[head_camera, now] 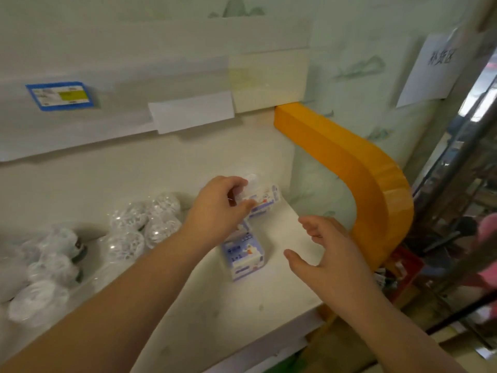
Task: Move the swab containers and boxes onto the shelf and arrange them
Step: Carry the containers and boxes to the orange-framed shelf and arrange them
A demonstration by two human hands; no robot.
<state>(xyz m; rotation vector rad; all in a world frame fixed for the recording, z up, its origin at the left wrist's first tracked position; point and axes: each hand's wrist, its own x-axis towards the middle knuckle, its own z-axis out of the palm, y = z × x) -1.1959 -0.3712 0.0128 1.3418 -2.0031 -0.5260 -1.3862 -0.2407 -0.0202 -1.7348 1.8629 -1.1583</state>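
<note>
On the shelf [282,265]: swab box [265,201] being set down, pinched by left hand [217,211] fingers [246,204].
Right hand [330,254]: fingers spread, nothing held.
Next: alignment against the box [243,255] nearer the fingers is judged needed.

We see two blue-and-white swab boxes [243,255] [265,201] on the white shelf [269,292], the rear one tilted near the corner.

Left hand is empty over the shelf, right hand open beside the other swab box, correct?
Not quite. In the head view the left hand is not empty: it grips a swab box at the back of the shelf. The rest holds: the right hand is open beside the other swab box.
</note>
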